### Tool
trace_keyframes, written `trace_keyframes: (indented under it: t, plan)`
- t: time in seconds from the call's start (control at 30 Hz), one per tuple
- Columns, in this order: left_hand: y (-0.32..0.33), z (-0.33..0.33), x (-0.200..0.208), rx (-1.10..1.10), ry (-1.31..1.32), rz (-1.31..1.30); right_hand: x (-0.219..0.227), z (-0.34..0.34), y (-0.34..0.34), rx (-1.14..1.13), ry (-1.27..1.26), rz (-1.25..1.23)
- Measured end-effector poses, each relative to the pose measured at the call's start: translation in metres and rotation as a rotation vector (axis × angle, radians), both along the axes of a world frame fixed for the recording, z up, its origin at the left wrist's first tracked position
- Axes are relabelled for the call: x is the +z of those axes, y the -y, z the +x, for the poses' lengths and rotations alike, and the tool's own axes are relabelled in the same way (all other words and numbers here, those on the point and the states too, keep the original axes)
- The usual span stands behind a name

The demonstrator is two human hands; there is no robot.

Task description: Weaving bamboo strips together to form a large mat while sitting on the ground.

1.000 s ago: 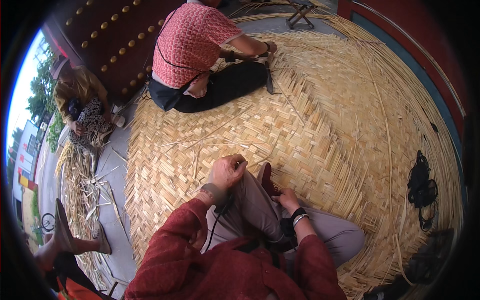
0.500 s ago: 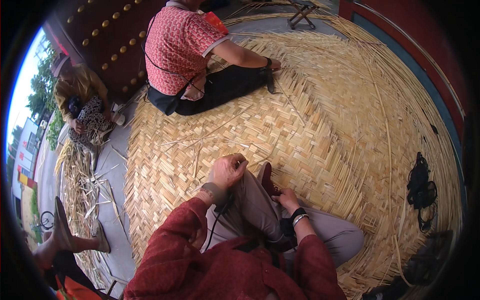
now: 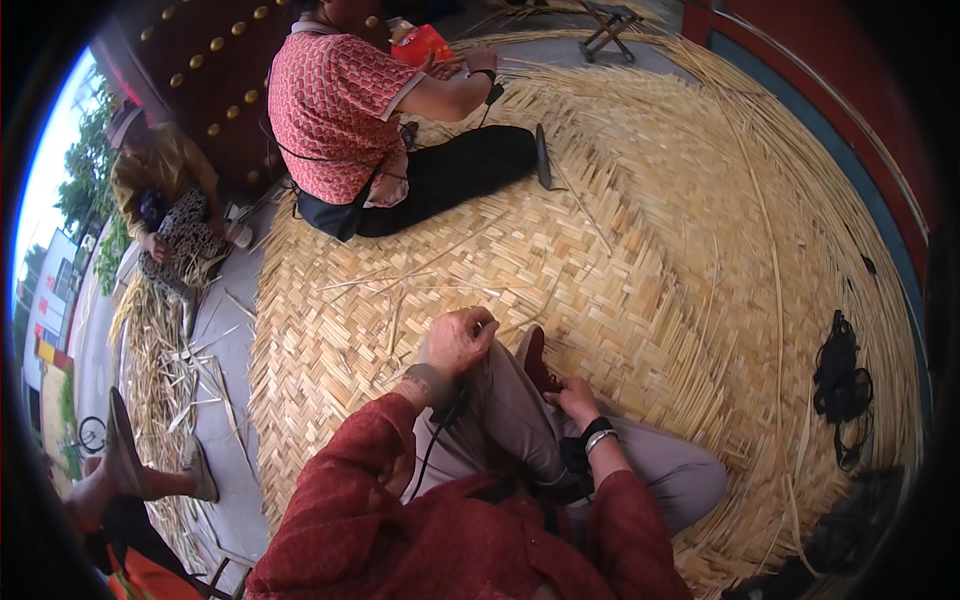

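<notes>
from where i watch, the big woven mat (image 3: 640, 250) is the landmark, a broad round sheet of pale split strips covering most of the floor. off its left edge lies a heap of loose strips (image 3: 150, 340) on the grey ground, and a seated person in a yellow top (image 3: 160, 190) bends over them; nearer, also left of the mat, someone's shoe (image 3: 122, 445) pokes in. at the mat's far edge a co-worker in a red patterned shirt (image 3: 330, 100) sits on the weave with both hands out at the rim, which i judge keeps that side pinned flat under body weight. a few stray strips (image 3: 420, 285) lie across the mat between that person and me. my left hand (image 3: 458, 340) is over the mat's near part, fingers curled together, seemingly pinching a strip end, though i cannot tell for sure what it clamps. my knee and the dark red shoe (image 3: 535, 358) sit just right of it on the mat, pressing the weave down. my right hand (image 3: 572, 398) rests low beside that shoe, fingers bent toward the mat; whether its grip is closed on anything i cannot tell. toward the mat's right edge lies a black tangle of cord (image 3: 840, 385), well apart from both hands, and long unwoven strips curve round the rim there.
</notes>
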State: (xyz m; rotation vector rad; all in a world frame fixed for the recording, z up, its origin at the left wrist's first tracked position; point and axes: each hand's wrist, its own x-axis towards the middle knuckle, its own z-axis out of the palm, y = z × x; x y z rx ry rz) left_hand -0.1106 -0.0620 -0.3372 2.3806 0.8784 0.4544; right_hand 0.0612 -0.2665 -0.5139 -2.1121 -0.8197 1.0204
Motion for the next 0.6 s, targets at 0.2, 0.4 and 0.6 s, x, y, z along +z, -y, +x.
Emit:
trace_keyframes:
  t: [0.2, 0.4, 0.6]
  plan:
    - [0.000, 0.002, 0.000, -0.008, 0.006, -0.008, -0.003, 0.002, 0.002, -0.006, 0.012, 0.013]
    - [-0.001, 0.002, -0.003, -0.023, 0.037, -0.017, -0.010, 0.003, 0.003, 0.006, 0.049, 0.023]
    - [-0.002, 0.001, -0.002, -0.062, 0.126, 0.028, -0.014, 0.003, 0.003, 0.015, 0.038, 0.025]
